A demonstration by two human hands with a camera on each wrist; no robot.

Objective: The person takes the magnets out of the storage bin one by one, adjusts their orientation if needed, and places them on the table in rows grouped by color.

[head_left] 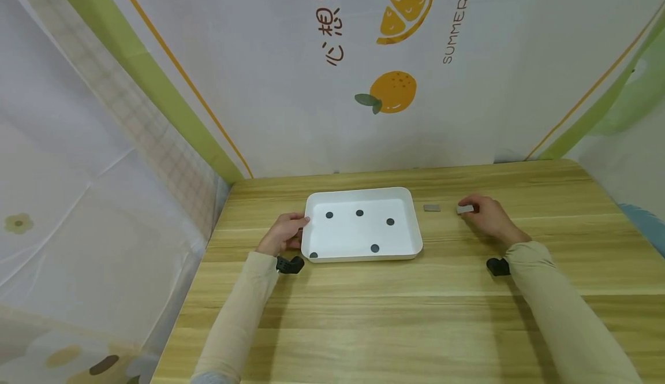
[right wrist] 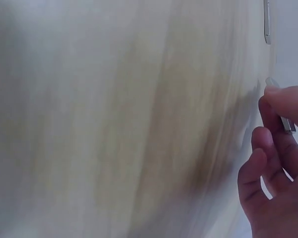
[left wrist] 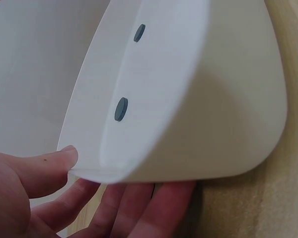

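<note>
A shallow white tray (head_left: 345, 237) with rounded corners lies on the wooden table, several small dark round discs (head_left: 359, 213) spread over its floor. My left hand (head_left: 284, 232) grips its left end, the thumb on the rim and the fingers beneath it in the left wrist view. To the tray's right, my right hand (head_left: 490, 219) pinches a small flat grey bar (head_left: 466, 209) between thumb and forefinger. A similar grey bar (head_left: 432, 208) lies on the table between that hand and the tray. In the right wrist view the fingers partly hide the held bar (right wrist: 288, 125).
The wooden tabletop (head_left: 384, 314) reaches back to a white printed cloth (head_left: 291, 112) hanging behind it. More cloth (head_left: 93, 199) hangs at the left edge. A black device (head_left: 290, 265) is worn at my left wrist, another (head_left: 499, 267) at my right.
</note>
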